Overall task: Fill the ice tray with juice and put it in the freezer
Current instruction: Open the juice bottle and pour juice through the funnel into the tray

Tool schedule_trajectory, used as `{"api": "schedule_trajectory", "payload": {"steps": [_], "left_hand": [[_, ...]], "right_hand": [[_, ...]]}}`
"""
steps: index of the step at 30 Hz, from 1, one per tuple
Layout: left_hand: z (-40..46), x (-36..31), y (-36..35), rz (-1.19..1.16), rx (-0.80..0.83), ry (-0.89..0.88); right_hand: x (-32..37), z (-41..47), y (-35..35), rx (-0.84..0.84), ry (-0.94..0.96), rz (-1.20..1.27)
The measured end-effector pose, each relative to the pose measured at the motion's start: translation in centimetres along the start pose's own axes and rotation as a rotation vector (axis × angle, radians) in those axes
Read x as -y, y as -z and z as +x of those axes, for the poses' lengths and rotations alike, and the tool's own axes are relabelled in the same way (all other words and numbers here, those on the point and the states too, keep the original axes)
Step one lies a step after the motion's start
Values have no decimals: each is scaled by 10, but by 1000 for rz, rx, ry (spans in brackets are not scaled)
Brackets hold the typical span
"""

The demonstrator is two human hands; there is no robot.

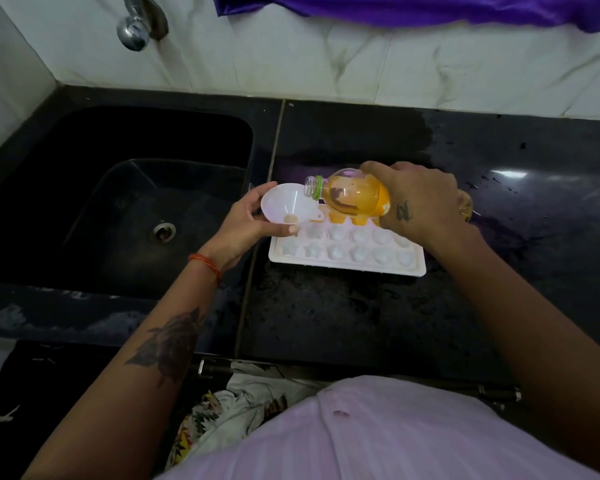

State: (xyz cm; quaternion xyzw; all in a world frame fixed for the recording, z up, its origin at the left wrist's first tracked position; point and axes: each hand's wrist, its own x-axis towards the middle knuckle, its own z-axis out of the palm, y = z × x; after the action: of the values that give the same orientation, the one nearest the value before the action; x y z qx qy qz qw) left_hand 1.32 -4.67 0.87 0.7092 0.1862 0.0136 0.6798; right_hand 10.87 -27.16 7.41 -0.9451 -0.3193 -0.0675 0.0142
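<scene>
White ice tray (347, 263) far row hidden behind bottle (352, 195).

Bottle (354, 199): my right hand (420, 199) is covering its rear half, so I am not seeing how far down the juice is reaching.
Ice tray (347, 252): the bottle and the funnel (284, 206) are hiding its far row; whether the near cells are holding any juice is too pale to tell.
Funnel spout: it is pointing down behind the bowl, so which cell it is sitting over is unclear.
Tap (137, 24): the top edge is cutting it off.
Purple cloth (430, 8): it is running out of view at the top.
Patterned cloth (222, 410): my shirt is partly covering it.
</scene>
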Motion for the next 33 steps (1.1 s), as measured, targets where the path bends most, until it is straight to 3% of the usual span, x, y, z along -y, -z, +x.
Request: {"api": "schedule_trajectory", "payload": {"steps": [18,33], "left_hand": [[2,0,3,32,18,-12],[2,-6,4,17,17,-14]], "right_hand": [[3,13,-5,7,33,-100],[-2,9,-1,44,-23,41]]}}
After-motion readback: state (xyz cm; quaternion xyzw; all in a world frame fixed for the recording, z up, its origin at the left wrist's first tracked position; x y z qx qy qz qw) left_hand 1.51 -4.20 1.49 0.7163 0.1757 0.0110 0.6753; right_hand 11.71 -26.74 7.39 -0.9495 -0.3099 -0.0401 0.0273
